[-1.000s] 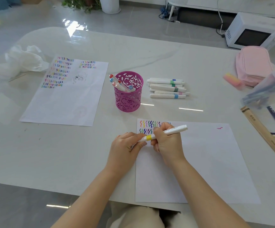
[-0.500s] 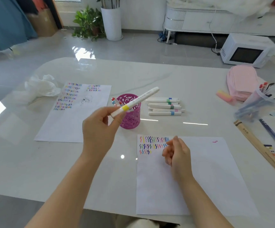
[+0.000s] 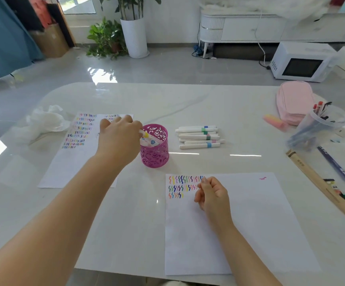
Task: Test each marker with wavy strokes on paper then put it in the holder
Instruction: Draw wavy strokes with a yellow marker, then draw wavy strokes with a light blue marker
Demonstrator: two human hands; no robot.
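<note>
Marker (image 3: 145,134) with the yellow band sat tilted in the mouth of the pink holder (image 3: 155,156), lower end inside the rim and upper end under the left hand (image 3: 119,139). Fingers were curled down over that end and seemed to pinch it; the back of the hand hid the fingertips, so a loosening grip could not be ruled out. Right hand (image 3: 213,198) rested on the near paper (image 3: 250,223) just beside the wavy strokes (image 3: 180,185), fingers loosely curled and holding nothing. Progress, as judged: three rows of strokes were down, the third one short, and this marker looked tested and all but stowed. A pile of markers (image 3: 198,137) lay on the table (image 3: 219,104) just right of the holder, apparently still to be tested, so a fair share of the work remained. Hard to read: the number of markers already inside the holder, as only a blue tip and bits of white barrel showed through the opening. Colours in the pile were only partly legible. A second sheet (image 3: 72,162) covered in strokes lay partly behind the left forearm.
</note>
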